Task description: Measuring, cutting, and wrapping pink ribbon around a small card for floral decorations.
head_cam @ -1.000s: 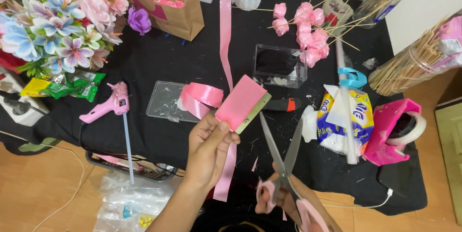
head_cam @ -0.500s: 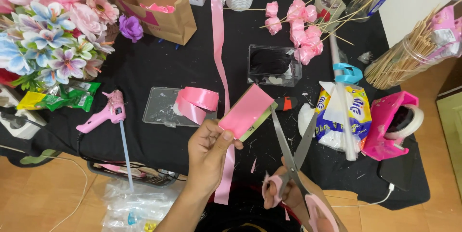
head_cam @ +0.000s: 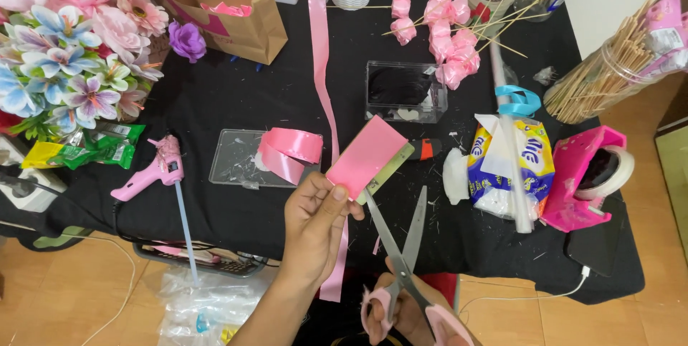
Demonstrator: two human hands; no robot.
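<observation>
The blades of the pink-handled steel scissors have opened wider since the earlier frame. The right hand grips their loops at the table's near edge; the left hand pinches a pink satin ribbon piece wrapped over a card. Farther right lies a white-blue-yellow tissue packet; at the far edge stands a brown paper bag.

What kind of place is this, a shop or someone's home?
Probably a home craft table for making ribbon flowers, though I can't rule out a small shop. A black-covered table holds a pink glue gun, finished ribbon roses on sticks and a jar of skewers.
</observation>
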